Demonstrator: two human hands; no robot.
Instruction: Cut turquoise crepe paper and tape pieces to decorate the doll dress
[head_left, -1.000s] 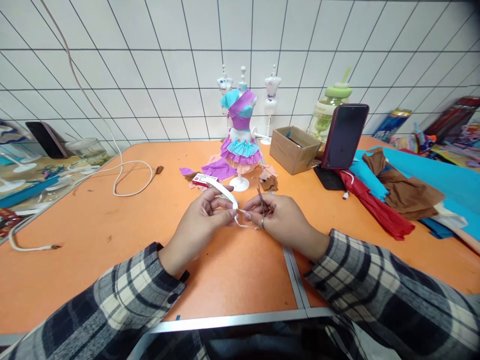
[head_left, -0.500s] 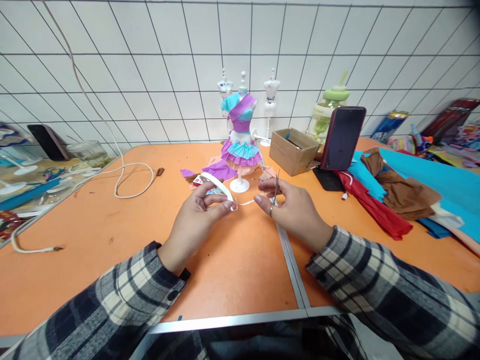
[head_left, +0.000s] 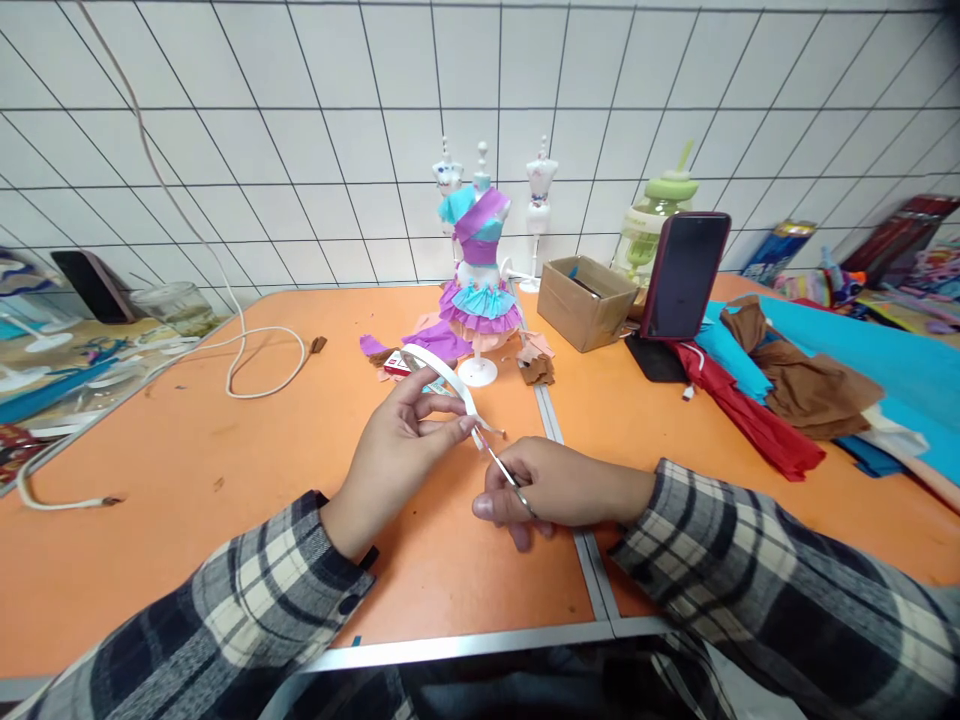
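Observation:
My left hand [head_left: 401, 455] pinches a narrow roll of white tape [head_left: 448, 373] near its lower edge, the ring tilted up above my fingers. In my right hand [head_left: 547, 488] is a pair of small scissors [head_left: 501, 466], with my fingers wrapped round the handles. The blades point up and left and meet the tape close to my left fingertips. A short loose piece sticks out to the right there; whether the blades are around it I cannot tell. Just beyond stands a small dress form [head_left: 480, 255] in a purple and turquoise outfit with a ruffled skirt.
Purple fabric scraps [head_left: 442, 342] and brown scraps [head_left: 537, 370] lie round the form's base. Behind are two white forms, one of them here [head_left: 539, 185]. To the right stand a cardboard box [head_left: 585, 310], a phone [head_left: 686, 280] and piled fabric [head_left: 814, 375]. A white cable [head_left: 247, 345] lies left.
My right hand has come down and left from the tape's stretched-out end. The scissors have swung from upright to pointing at the tape by my left fingers. The roll has shifted slightly right.

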